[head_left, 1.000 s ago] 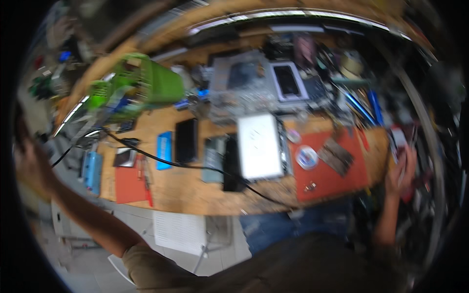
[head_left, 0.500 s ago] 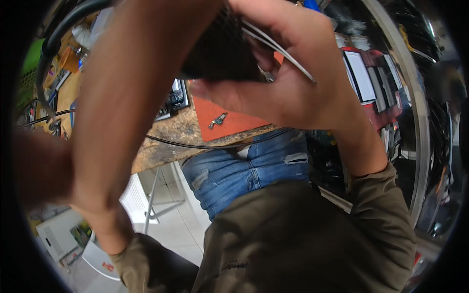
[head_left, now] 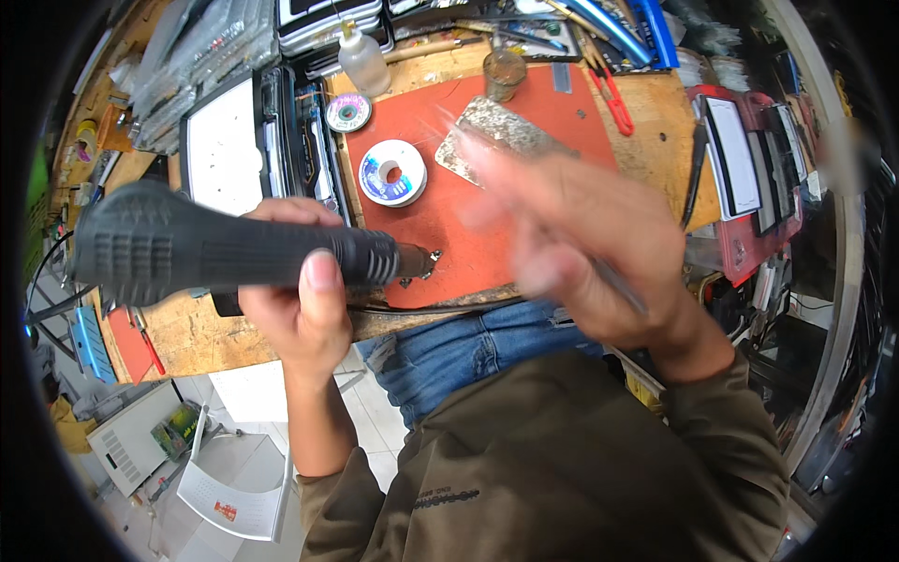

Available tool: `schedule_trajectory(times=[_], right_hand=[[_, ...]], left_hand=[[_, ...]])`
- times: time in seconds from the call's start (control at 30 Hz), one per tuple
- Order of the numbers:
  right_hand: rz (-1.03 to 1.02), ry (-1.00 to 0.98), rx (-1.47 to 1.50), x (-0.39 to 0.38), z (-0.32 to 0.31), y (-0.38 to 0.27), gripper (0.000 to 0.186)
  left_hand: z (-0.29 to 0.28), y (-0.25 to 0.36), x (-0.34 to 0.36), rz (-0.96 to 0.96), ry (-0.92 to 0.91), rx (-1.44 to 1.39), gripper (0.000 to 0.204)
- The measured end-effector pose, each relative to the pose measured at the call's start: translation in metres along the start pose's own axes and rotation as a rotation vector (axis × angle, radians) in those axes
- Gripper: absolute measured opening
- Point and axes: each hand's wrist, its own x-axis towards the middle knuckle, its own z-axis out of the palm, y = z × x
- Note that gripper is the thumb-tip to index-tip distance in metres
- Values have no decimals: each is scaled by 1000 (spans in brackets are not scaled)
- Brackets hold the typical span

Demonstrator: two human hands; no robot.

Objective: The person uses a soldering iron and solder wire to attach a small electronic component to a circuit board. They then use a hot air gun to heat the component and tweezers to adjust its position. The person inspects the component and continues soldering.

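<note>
Both hands over red mat (head_left: pixel 524 112) edge: left hand (head_left: pixel 295 300) grips black tool (head_left: pixel 225 248).

Matt ribbed black plastic tool handle (head_left: pixel 215 251), worn wooden bench (head_left: pixel 201 328), smooth red mat (head_left: pixel 449 215)

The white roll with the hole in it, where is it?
In the head view, the white roll lies on the red mat, toward its left side, just below a smaller round spool and left of the scuffed metal plate.
</note>
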Motion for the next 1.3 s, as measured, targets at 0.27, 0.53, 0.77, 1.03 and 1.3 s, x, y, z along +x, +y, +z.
schedule_trajectory(times=[0.27,0.53,0.77,1.03,1.3], right_hand=[[300,-72,-186,-92,37,-22,44],[244,-28,-169,-94,40,-20,39],[193,-13,-189,-96,55,-11,39],[191,-31,-179,-90,54,-9,39],[179,-16,-192,-90,57,-8,37]], left_hand=[[4,-8,-11,-39,199,155,76],[12,-15,-1,-23,184,187,77],[14,-18,1,46,164,231,74],[14,-18,0,39,165,223,76],[17,-18,2,74,195,257,76]])
